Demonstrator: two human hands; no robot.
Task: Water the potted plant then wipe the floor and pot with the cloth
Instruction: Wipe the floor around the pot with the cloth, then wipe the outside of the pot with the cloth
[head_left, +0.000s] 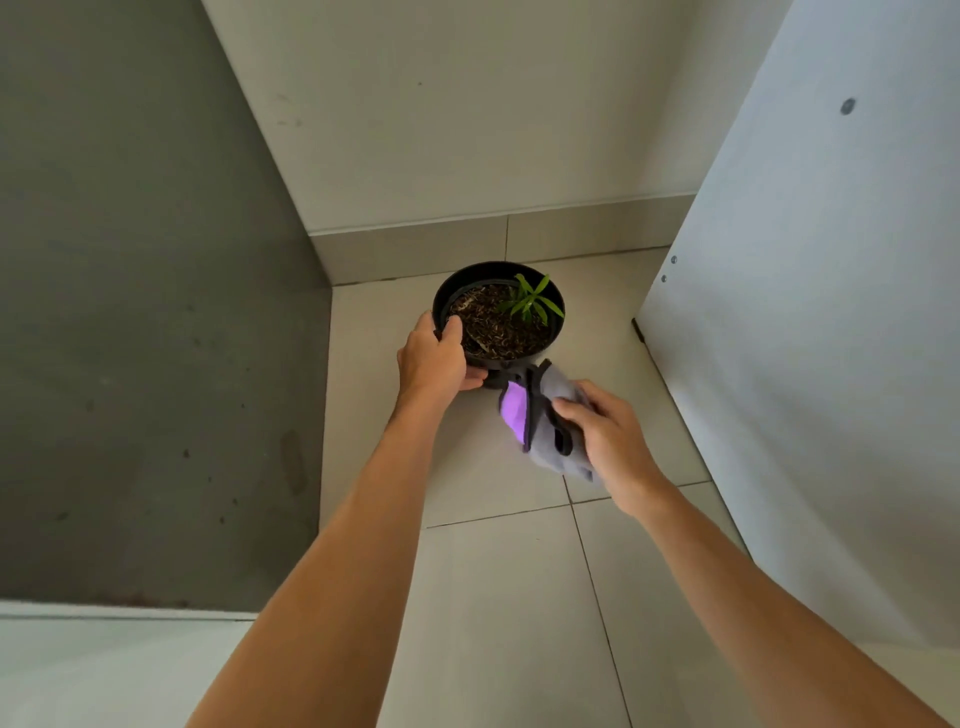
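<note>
While the left hand (434, 358) grips the black pot's (556, 332) rim, the right hand (610, 436), bunching the grey-purple cloth (540, 415), should rub the near wall firmly; contact looks likely.

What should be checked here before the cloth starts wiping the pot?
1. Left hand steadies the black pot, thumb over its rim: ok.
2. Right hand grips the grey and purple cloth: ok.
3. Cloth reaches the pot's near side: ok, its top edge meets the wall.
4. Pot stands upright on the tiled floor: ok.
5. Seedling is clear of both hands: ok.
6. Water spilled on the floor: cannot tell, no puddle shows.
</note>
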